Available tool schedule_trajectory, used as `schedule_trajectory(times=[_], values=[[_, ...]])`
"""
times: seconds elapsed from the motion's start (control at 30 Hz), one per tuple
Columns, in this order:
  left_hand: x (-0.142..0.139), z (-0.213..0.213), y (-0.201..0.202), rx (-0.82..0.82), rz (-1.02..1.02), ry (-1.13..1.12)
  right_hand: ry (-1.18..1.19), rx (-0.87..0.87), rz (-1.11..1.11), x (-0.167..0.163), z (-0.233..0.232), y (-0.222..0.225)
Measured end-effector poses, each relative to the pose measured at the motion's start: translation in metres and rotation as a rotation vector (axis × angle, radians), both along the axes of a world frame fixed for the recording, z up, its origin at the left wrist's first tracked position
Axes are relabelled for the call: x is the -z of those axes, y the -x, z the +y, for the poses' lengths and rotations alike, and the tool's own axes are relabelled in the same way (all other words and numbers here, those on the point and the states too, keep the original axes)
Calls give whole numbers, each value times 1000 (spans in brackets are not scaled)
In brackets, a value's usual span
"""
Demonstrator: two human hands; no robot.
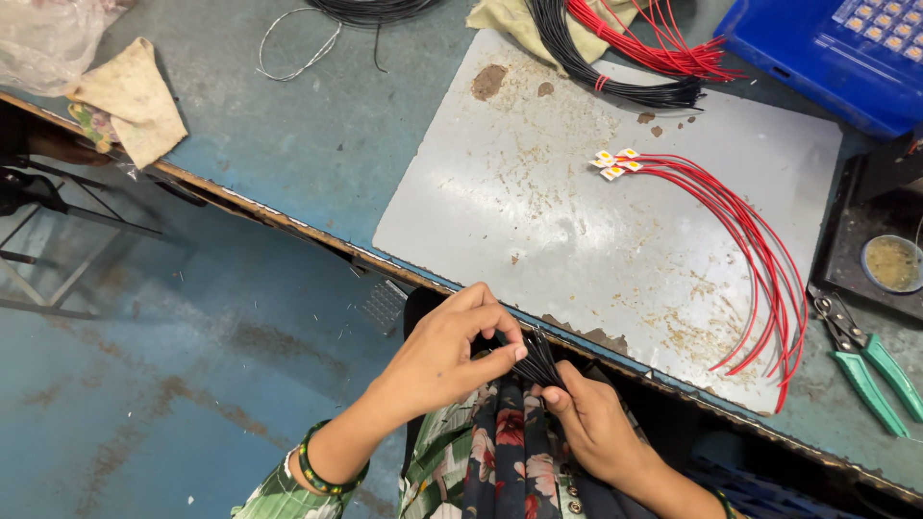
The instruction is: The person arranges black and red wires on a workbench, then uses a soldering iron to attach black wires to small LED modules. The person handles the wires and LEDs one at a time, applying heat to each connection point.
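My left hand and my right hand both grip a small bundle of black wires in my lap, just below the table's front edge. The left fingers pinch the bundle's upper end; the right thumb and fingers hold its lower part. On the grey board lie several curved red wires with small white and orange chips at their far ends.
Bundles of black and red wires lie at the board's far edge. Green-handled pliers and a small round tin sit at the right. A blue box is top right. A cloth rests at the left.
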State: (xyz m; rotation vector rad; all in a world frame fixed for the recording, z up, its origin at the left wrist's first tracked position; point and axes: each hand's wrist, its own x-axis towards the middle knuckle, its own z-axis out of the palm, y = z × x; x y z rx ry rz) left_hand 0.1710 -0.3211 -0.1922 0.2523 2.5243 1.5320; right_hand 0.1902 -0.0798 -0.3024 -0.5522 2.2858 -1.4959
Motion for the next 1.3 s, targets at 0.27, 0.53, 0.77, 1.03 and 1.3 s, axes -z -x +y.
schedule_trajectory(times=[0.27, 0.53, 0.77, 1.03, 1.3], values=[[-1, -4, 4, -2, 78, -16, -6, 23, -15, -2, 2, -1], [-8, 4, -19, -102, 416, 183, 7, 50, -18, 0, -1, 1], [-5, 8, -20, -59, 421, 179, 23, 40, 34, -1, -4, 1], [-1, 3, -14, -51, 166, 98, -6, 54, -73, -1, 1, -2], [34, 9, 8, 132, 86, -709, 102, -50, -195, 7, -5, 0]])
